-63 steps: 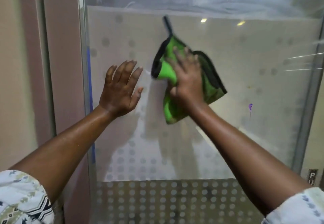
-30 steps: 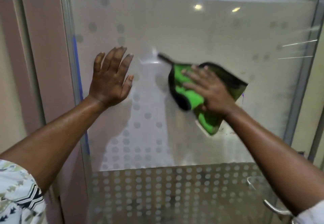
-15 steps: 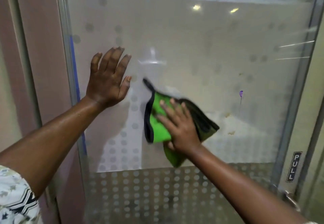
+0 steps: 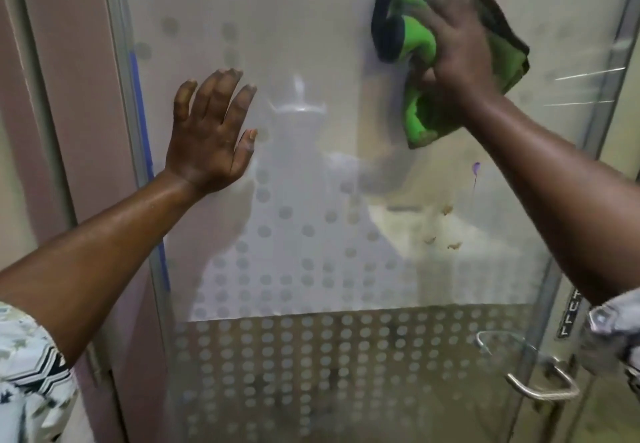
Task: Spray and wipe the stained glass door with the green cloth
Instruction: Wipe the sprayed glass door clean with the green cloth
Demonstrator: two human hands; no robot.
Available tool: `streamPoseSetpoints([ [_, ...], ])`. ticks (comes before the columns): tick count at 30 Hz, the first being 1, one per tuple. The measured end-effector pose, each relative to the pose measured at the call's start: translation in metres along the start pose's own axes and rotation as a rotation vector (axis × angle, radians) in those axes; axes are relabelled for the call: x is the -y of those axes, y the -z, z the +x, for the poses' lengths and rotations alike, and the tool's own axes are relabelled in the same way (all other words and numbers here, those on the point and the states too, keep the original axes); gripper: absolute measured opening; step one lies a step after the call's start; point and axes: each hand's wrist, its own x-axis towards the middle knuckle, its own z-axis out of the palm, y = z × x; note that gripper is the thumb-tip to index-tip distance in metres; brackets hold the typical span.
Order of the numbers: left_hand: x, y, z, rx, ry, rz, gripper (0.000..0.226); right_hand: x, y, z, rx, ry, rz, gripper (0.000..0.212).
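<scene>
The green cloth [image 4: 417, 40] is bunched and pressed flat against the glass door [image 4: 311, 61], high on the pane and toward its handle side. Its long axis runs nearly up and down, leaning a little: the upper end reaches the top edge of the view, and the lower end hangs to a blunt corner pointing down at the pane's middle. A dark binding edges the cloth's left side, and a darker fold spreads out to the right of the hand.

The right hand [image 4: 457, 44] lies over the cloth with fingers pointing up and to the left, palm pushing it onto the glass; the thumb seems tucked under the lower fold, so the hand is clutching the cloth as well as pressing it.

Below the cloth, a small purple stain [image 4: 476, 170] with a thin drip sits on the glass, and lower still a few brownish smears [image 4: 446, 231] are scattered.

The left hand [image 4: 211, 130] holds nothing; it is spread wide, palm flat on the glass, level with the cloth's lower end and well apart from it, near the hinge-side frame [image 4: 121, 96].

Far below the cloth, at the door's right edge, is a metal pull handle [image 4: 540, 390], with a partly hidden sign [image 4: 568, 318] just above it. Patterned sleeves show at both lower corners.
</scene>
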Motion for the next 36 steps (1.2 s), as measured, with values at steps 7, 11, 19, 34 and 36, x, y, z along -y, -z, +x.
streamPoseSetpoints([
  [7,0.001,-0.001,0.0,-0.001,-0.004,0.014,0.059,0.121,-0.061,-0.06,-0.096,-0.087,0.133,0.075],
  [11,0.001,-0.001,0.0,-0.006,-0.012,0.003,0.059,0.175,-0.105,-0.184,0.146,0.181,0.174,0.069],
  [19,0.002,-0.003,0.0,-0.017,-0.014,-0.021,0.058,0.118,-0.092,-0.233,0.307,0.581,0.122,0.045],
  [34,0.001,-0.005,-0.001,-0.001,-0.005,0.013,0.06,0.03,-0.067,-0.192,-0.342,-0.683,0.086,0.079],
  [36,0.002,-0.005,-0.002,0.006,-0.001,0.016,0.061,0.069,-0.086,-0.265,-0.306,-0.802,0.175,0.091],
])
